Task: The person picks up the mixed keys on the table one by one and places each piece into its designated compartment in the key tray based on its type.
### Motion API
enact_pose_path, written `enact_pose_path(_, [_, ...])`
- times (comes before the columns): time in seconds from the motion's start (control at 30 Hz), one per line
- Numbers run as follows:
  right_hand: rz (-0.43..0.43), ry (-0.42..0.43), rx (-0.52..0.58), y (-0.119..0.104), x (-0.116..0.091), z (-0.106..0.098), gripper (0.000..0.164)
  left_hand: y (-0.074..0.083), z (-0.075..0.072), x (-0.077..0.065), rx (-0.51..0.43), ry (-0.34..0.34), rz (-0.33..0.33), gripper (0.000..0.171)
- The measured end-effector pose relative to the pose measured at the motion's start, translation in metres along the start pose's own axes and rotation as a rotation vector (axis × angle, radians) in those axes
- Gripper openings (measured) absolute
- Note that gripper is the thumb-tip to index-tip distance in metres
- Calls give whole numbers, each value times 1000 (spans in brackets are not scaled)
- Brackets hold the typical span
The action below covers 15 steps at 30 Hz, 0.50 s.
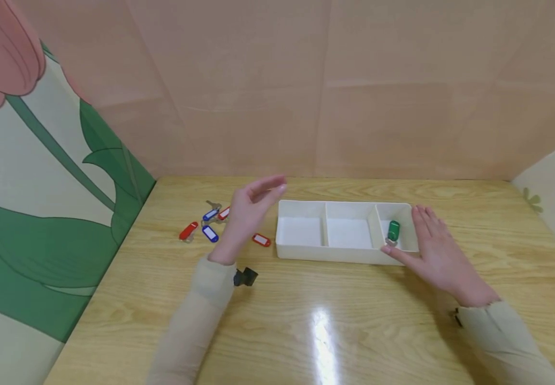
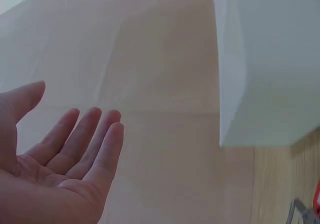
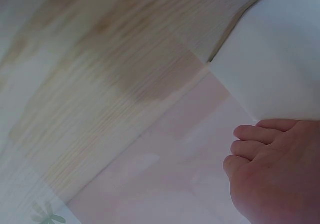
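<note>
A white box [image 1: 349, 255] with three compartments sits on the table. In its right compartment lies a green key tag [image 1: 393, 230] with a metal key partly under the thumb's side. My right hand [image 1: 433, 256] rests against the box's right end, fingers straight along the outer wall and thumb at the front rim. My left hand [image 1: 250, 214] is raised to the left of the box, holding nothing; in the left wrist view its palm [image 2: 55, 189] faces up with relaxed fingers. Left of it lie red key tags [image 1: 188, 230] and blue key tags [image 1: 210, 233] with keys.
One red key tag [image 1: 261, 240] lies apart, near the box's left end. The wooden table [image 1: 378, 321] meets a pinkish backdrop [image 1: 325, 107] behind the box. A panel with a painted flower [image 1: 41, 214] stands along the left edge.
</note>
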State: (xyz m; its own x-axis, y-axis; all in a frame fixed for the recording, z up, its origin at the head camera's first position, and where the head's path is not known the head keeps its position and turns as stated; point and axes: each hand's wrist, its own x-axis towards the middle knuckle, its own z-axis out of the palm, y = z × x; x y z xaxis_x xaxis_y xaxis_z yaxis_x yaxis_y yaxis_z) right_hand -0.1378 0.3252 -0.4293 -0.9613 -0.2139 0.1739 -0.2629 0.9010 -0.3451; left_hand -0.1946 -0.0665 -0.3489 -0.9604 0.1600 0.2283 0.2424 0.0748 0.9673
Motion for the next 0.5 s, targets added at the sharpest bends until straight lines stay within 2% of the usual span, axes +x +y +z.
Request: enact_pose_path(0.5, [3, 0, 2, -2, 0, -1, 113, -21, -47, -5, 131, 22, -24, 43])
